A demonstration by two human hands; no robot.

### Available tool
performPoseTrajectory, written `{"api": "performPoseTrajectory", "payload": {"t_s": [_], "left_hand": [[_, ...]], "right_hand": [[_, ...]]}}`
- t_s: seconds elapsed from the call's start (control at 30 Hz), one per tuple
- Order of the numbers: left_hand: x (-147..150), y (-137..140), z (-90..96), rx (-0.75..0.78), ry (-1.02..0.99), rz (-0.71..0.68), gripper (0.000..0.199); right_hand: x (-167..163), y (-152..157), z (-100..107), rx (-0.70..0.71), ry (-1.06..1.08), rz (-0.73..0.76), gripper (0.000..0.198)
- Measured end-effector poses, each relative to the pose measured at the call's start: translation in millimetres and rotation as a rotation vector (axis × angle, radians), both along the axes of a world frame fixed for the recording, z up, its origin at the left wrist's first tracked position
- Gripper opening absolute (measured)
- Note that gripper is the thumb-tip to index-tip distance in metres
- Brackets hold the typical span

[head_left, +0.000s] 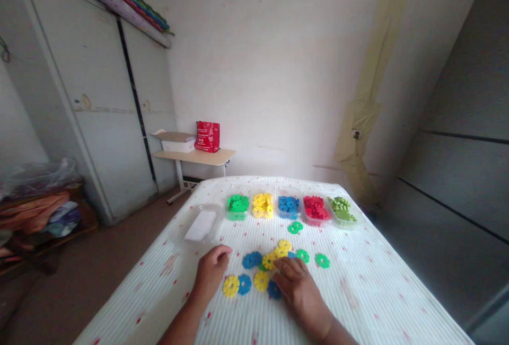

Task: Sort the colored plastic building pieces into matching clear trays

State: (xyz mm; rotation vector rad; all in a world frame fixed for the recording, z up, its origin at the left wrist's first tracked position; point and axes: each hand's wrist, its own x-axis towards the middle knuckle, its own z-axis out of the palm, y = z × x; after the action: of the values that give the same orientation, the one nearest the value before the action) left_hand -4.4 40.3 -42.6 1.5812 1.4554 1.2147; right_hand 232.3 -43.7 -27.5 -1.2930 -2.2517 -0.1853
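Note:
Flower-shaped plastic discs lie scattered on the table before me. My right hand [296, 286] reaches over the pile, its thumb and bent fingers a little apart. Its fingertips meet the edge of a yellow flower disc [269, 261], and a blue flower disc [274, 289] is partly under the thumb side. My left hand [211, 272] is curled closed left of the pile, above the cloth. Whether anything is inside it is hidden. Nearest to it are another yellow disc [230, 285] and a blue disc [244, 284], which touch or overlap.
Behind the pile stand clear tubs of green [237, 217], yellow [262, 213], blue [289, 214], red [317, 221] and light-green pieces [341, 208]. A clear plastic tray [202, 223] with something white sits at left. Loose green discs [322, 261] lie at right. A side table [210, 157] stands behind.

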Motion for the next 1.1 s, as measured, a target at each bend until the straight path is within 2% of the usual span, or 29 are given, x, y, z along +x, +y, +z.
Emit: {"api": "performPoseTrajectory", "payload": {"t_s": [0.17, 0.33, 0.43, 0.53, 0.67, 0.73, 0.83, 0.87, 1.0, 1.1], "left_hand": [[0.7, 1.7, -2.6, 0.005, 0.032, 0.004, 0.024], [-0.7, 2.5, -2.9, -0.006, -0.010, 0.011, 0.023], [-3.0, 3.5, -2.8, -0.023, -0.052, 0.026, 0.023], [-5.9, 6.0, -5.0, -0.052, -0.093, 0.023, 0.026], [-7.1, 8.2, -7.3, -0.100, -0.147, 0.013, 0.028], [-6.5, 7.6, -5.7, -0.113, -0.172, 0.010, 0.028], [-5.3, 5.7, -1.3, -0.114, -0.194, 0.013, 0.028], [-5.0, 5.2, 0.0, -0.113, -0.196, 0.014, 0.027], [-4.6, 5.0, 1.5, -0.118, -0.184, 0.006, 0.027], [-5.3, 5.3, 0.7, -0.121, -0.177, 0.001, 0.027]], "right_hand": [[-1.1, 7.1, 9.6, -0.090, 0.066, -0.108, 0.016], [-33.9, 33.9, 28.4, -0.201, 0.004, -0.278, 0.013], [-55.9, 50.1, 32.9, -0.290, -0.080, -0.355, 0.023], [-73.2, 57.9, 32.2, -0.398, -0.155, -0.365, 0.024], [-80.5, 59.9, 30.7, -0.429, -0.105, -0.309, 0.026], [-74.4, 64.0, 32.8, -0.474, -0.014, -0.261, 0.027], [-50.9, 80.1, 43.6, -0.551, 0.153, -0.269, 0.013], [-39.9, 87.5, 49.3, -0.524, 0.205, -0.317, 0.010], [10.4, 114.1, 76.3, -0.377, 0.277, -0.433, 0.031], [43.0, 120.2, 91.4, -0.260, 0.314, -0.501, 0.032]]}}
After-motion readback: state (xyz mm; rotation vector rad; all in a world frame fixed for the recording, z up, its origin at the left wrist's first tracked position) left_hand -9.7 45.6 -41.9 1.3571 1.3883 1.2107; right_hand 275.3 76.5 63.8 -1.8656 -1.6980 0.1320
